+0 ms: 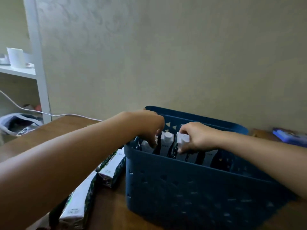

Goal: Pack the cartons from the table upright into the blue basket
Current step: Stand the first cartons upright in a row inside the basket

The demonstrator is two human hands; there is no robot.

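Note:
The blue basket [191, 185] stands on the brown table, with several white-capped cartons upright along its near wall. My right hand [197, 138] pinches the top of one upright carton [182, 141] by its white cap. My left hand [147, 128] reaches over the basket's left rim, fingers down on the leftmost carton [146, 146], which it mostly hides. A middle carton [166, 141] stands free between my hands. More cartons lie flat on the table left of the basket: one [113, 168] near the wall, another [78, 208] closer to me.
The table [109, 206] runs to a beige wall behind the basket. A white cable [69, 115] crosses the far left edge. A white shelf unit [39, 80] with a cup stands at left. A blue object [289, 136] lies at far right.

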